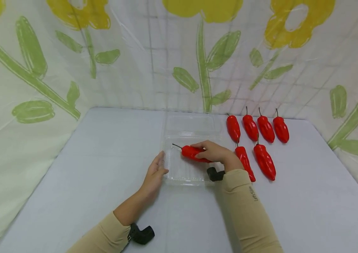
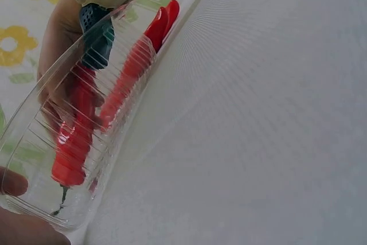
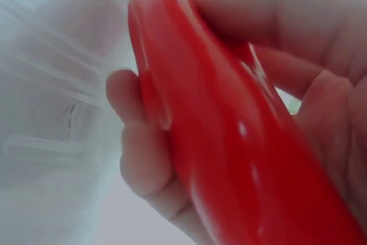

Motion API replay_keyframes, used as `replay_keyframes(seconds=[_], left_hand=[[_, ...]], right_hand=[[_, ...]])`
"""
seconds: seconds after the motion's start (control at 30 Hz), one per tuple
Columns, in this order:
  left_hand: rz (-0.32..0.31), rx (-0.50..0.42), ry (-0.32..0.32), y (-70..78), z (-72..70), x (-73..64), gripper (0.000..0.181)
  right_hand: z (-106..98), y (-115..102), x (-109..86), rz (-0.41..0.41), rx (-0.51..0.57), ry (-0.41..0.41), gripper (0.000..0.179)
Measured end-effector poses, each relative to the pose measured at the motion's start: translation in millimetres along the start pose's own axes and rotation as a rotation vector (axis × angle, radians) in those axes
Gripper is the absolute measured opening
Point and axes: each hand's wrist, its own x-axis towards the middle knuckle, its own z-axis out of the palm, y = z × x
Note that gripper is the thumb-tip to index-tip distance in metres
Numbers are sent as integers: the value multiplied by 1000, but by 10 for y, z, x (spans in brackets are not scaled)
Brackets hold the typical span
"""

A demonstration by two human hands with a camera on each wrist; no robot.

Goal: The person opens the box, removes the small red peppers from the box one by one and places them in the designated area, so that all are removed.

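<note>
A clear plastic clamshell box [image 1: 179, 173] lies with its lid [image 1: 191, 123] folded back, away from me. My left hand [image 1: 153, 177] holds the box's left side, thumb over the rim; in the left wrist view, its fingertips [image 2: 12, 182] show at the box's corner. Over the box's tray, my right hand [image 1: 215, 153] grips a glossy red pepper [image 1: 189, 152] whose thin stem points left. The right wrist view has the pepper [image 3: 229, 124] between thumb and fingers. Whether the pepper touches the box bottom, I cannot tell.
To the right of the box, several more red peppers [image 1: 264, 161] lie in two rows on the white table [image 1: 115, 140]. The nearer pepper [image 1: 244, 162] is partly behind my right forearm. A flower-printed cloth [image 1: 134, 70] hangs behind the table.
</note>
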Motion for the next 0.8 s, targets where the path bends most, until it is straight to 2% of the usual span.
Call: replay_keyframes(seconds=[0.23,0.43,0.53,0.7,0.8], left_hand=[[20,8,9,-12,1,11,67],[13,0,15,-30,-9,18,68],[15,5,10,-32,-9,19,67],[24,3,12,-32,-10,11,68],[35,-6,10,-41,-9,16,68]], right_hand=[[-98,-43,-149,-50,-12,24,53],[-158,7,-351,-90,-65,122,56],[-159,60,-469,-75,-15,150,56],[-137,106,-660,46,188,176,60],[-150,118,-780,49,189,217,62]])
